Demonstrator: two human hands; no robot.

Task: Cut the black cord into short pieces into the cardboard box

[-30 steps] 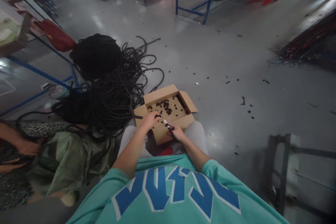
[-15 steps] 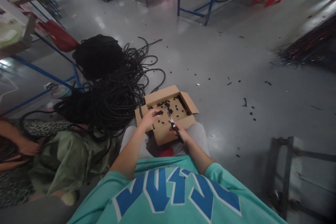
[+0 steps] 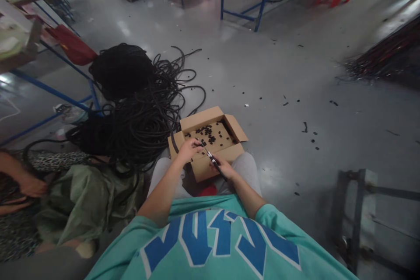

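Note:
My left hand [image 3: 188,150] is closed over the near left part of an open cardboard box [image 3: 209,164], pinching the end of a black tube [image 3: 173,136]. That tube comes over the box's left flap from a tangled pile. In my right hand [image 3: 223,167] is a pair of scissors [image 3: 215,164] with black handles and slim silver blades. The blade tips meet the tube end at my left fingers; whether they are apart is too small to tell. Several short black cut pieces [image 3: 207,132] lie on the box floor.
A big heap of black tubing [image 3: 131,127] spreads left of the box. Another person's hand [image 3: 33,185] is at the far left, beside green cloth [image 3: 87,197]. A metal frame [image 3: 361,214] stands at right, a blue table frame [image 3: 243,16] ahead. Black scraps [image 3: 305,127] dot the floor.
The scissors have swung left and their tips have come to the tube end at my left fingers. My left hand has turned slightly inward.

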